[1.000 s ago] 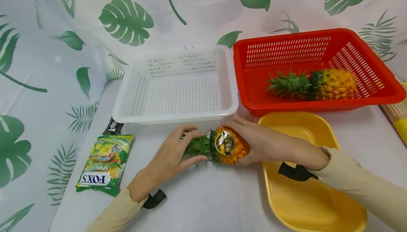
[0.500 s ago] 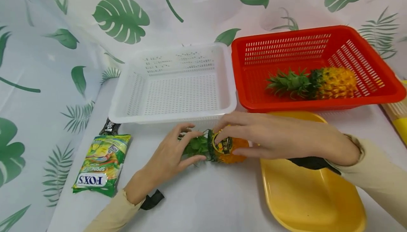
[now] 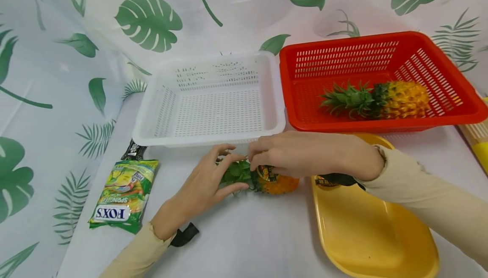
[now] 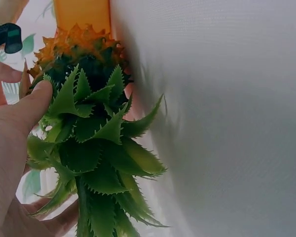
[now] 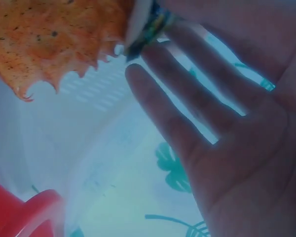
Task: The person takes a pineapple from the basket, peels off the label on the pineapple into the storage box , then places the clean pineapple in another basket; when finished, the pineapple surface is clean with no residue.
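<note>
A small pineapple (image 3: 284, 184) lies on its side on the white table, leaves to the left. My left hand (image 3: 203, 184) holds its green crown (image 4: 103, 148), thumb on the near side and fingers on the far side. My right hand (image 3: 286, 153) is over the fruit, its fingertips at the round black-and-gold label (image 3: 266, 173) by the crown's base. In the right wrist view, the label's edge is pinched at the fingertips beside the orange, spiky fruit (image 5: 49, 39), while the other fingers stretch out below. The right hand hides part of the label and fruit.
A white basket (image 3: 209, 140) stands behind the hands. Right of it, a red basket (image 3: 381, 123) holds another pineapple (image 3: 404, 100). The yellow basin (image 3: 320, 227) lies under my right forearm. A green FOX'S bag (image 3: 123, 195) and a small black packet (image 3: 133, 151) lie at left.
My right hand has let go of the fruit's body at its right end and moved left over it to the label. The left hand stays on the crown.
</note>
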Tool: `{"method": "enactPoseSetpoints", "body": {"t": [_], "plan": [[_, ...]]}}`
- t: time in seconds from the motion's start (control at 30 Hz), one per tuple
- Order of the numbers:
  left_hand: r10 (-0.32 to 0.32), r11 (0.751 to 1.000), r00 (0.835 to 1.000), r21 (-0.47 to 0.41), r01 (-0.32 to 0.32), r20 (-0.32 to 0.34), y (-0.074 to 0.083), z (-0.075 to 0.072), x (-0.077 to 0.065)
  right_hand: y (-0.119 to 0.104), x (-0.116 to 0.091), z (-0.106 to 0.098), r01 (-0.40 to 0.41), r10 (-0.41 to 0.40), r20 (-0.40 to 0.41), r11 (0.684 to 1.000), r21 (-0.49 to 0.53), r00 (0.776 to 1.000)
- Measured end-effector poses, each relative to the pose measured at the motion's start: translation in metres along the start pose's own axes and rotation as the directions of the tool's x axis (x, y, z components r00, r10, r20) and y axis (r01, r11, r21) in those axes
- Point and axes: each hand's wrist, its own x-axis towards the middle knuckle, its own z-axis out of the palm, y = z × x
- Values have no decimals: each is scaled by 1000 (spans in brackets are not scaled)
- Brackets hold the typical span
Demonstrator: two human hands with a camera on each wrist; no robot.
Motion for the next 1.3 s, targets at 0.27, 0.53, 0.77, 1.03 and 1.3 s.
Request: {"method": "enactPoseSetpoints", "body": {"t": [0.27, 0.53, 0.77, 1.03, 1.3], "plan": [[-8, 1000, 1000, -4, 8, 5, 1, 1, 1, -1, -1, 5, 8, -11, -37, 997, -79, 999], [-22, 1000, 1000, -5, 22, 15, 1, 2, 0, -6, -1, 8, -10, -2, -81, 990, -142, 997], [-42, 999, 999, 2, 42, 26, 1, 0, -3, -11, -6, 8, 8, -33, -123, 981, -194, 992], [-43, 999, 999, 10, 42, 24, 1, 0, -3, -18, -17, 0, 9, -31, -113, 982, -190, 993], [-51, 999, 998, 11, 51, 21, 4, 0, -2, -16, -56, -3, -26, 15, -195, 998, -58, 981]]}}
